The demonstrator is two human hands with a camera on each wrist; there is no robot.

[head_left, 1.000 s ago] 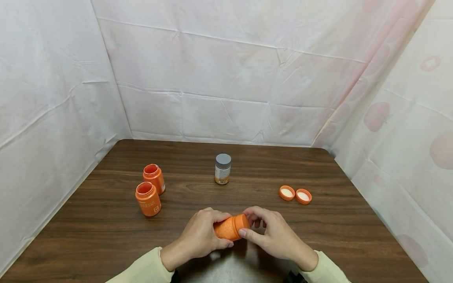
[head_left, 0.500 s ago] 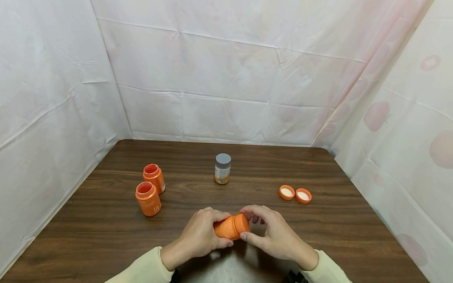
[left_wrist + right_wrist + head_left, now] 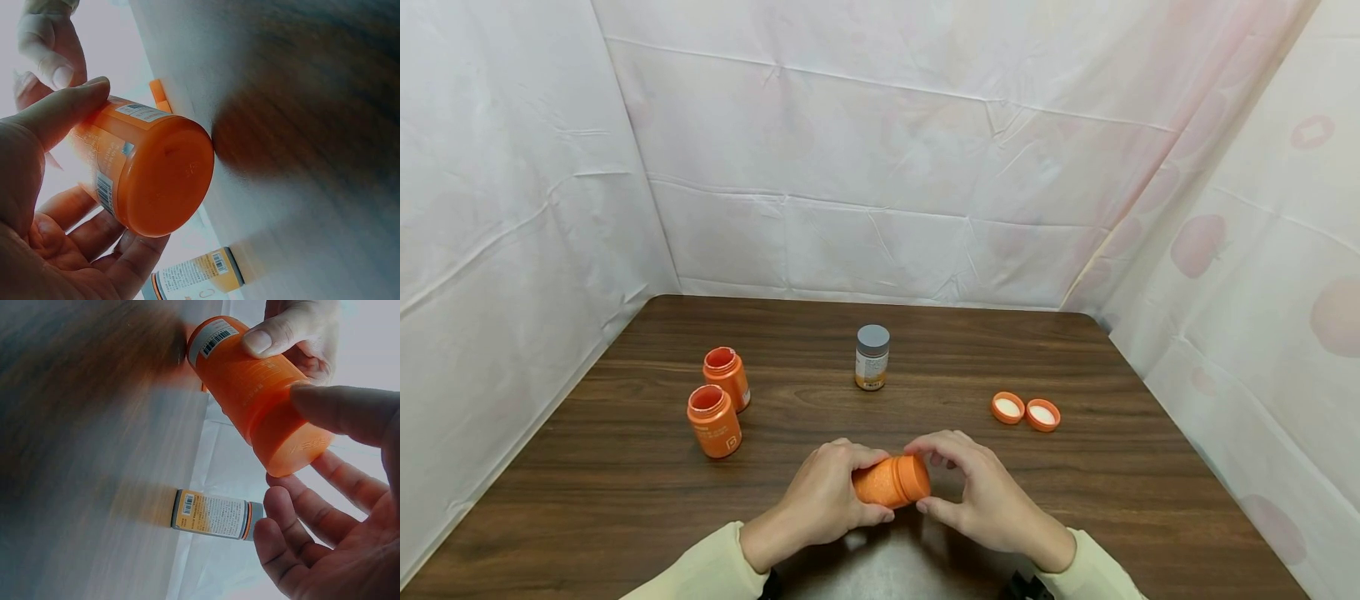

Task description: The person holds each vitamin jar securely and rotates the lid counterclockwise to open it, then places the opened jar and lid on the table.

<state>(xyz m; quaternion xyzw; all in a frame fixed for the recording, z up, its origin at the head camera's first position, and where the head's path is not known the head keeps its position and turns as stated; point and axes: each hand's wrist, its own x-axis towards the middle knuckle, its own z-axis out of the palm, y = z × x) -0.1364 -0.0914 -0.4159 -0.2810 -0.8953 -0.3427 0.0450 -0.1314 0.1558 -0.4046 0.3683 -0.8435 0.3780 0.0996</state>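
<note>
My left hand [image 3: 827, 493] grips an orange bottle [image 3: 878, 485], tilted on its side with its capped end toward the right. In the left wrist view the bottle's round base [image 3: 170, 178] faces the camera, with the thumb above and fingers below. Round the orange cap [image 3: 914, 477] lie the thumb and forefinger of my right hand [image 3: 981, 496]. The right wrist view shows that thumb against the cap's side [image 3: 290, 444] and a fingertip at its lower edge; the other fingers stay off it. The cap sits on the bottle's neck.
Two uncapped orange bottles, a nearer one [image 3: 715, 423] and a farther one [image 3: 727, 382], stand at left. A grey-capped bottle [image 3: 872, 358] stands at the back middle. Two orange caps, one [image 3: 1007, 408] beside another [image 3: 1043, 416], lie white side up at right on the wooden table [image 3: 1120, 483].
My right hand's forefinger has shifted left over the cap's far side, while its thumb has slid slightly right and down along the near side. The left hand and the bottle have stayed nearly still.
</note>
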